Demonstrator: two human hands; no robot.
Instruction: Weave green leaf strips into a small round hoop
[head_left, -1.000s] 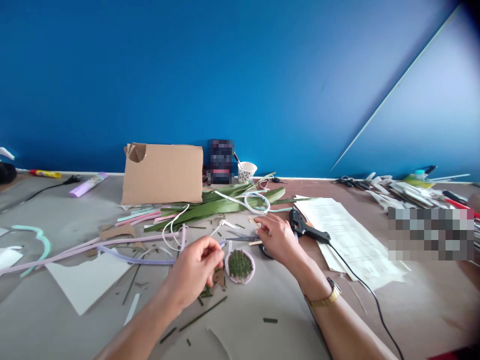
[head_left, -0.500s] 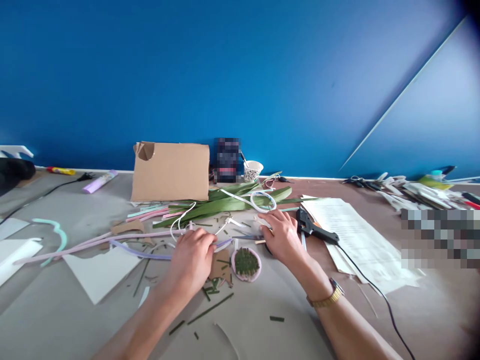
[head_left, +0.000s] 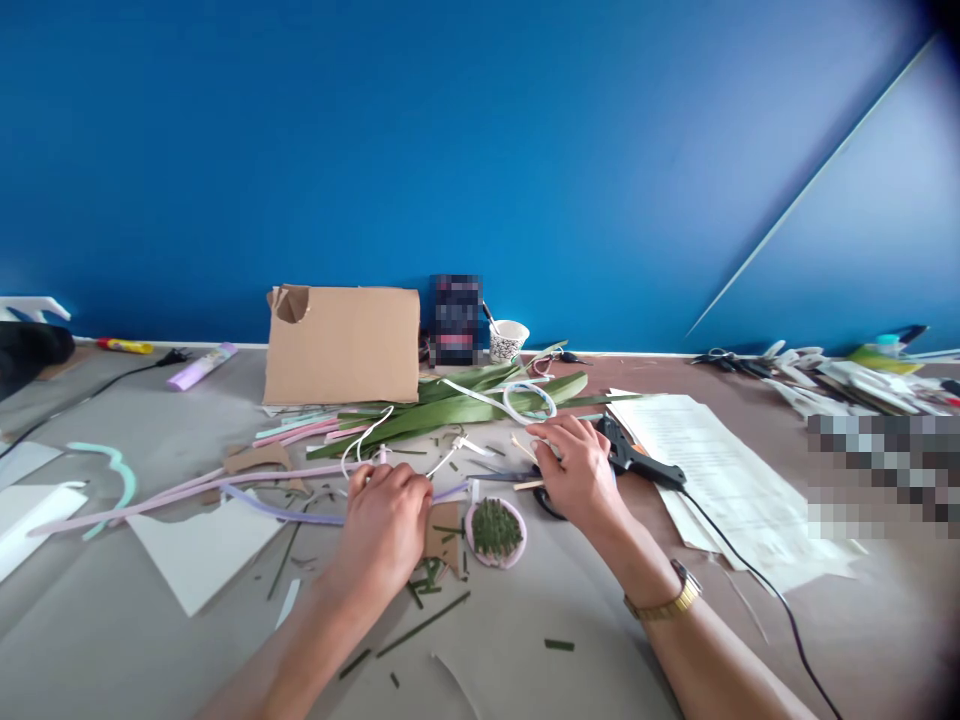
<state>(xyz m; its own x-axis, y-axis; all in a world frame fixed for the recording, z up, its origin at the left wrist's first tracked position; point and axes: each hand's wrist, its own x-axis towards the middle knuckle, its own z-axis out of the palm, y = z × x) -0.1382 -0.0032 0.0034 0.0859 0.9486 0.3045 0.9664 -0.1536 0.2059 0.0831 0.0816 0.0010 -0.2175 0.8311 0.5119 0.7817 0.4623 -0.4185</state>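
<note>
My left hand (head_left: 386,515) is closed low over the table, its fingers curled down. A thin white cord (head_left: 367,432) loops out above its knuckles, and a white strand also leaves its right side; the grip itself is hidden. My right hand (head_left: 576,465) has bent fingers, with a gap between thumb and forefinger. It hovers beside the black glue gun (head_left: 637,462) and partly covers the scissors (head_left: 495,472). A pale thin stick (head_left: 523,447) lies near its fingertips. Between the hands sits a round pink-rimmed piece (head_left: 496,532) filled with cut green bits.
Long green leaves (head_left: 457,412) lie in front of a cardboard piece (head_left: 341,345) and a patterned paper cup (head_left: 508,342). Purple strips (head_left: 292,512) and white paper (head_left: 199,545) are at left. Printed sheets (head_left: 697,470) and the glue gun's cable (head_left: 750,570) lie at right.
My right hand has shifted slightly right and its thumb has moved, showing more of the pale stick and the scissors. My left hand stays almost in place.
</note>
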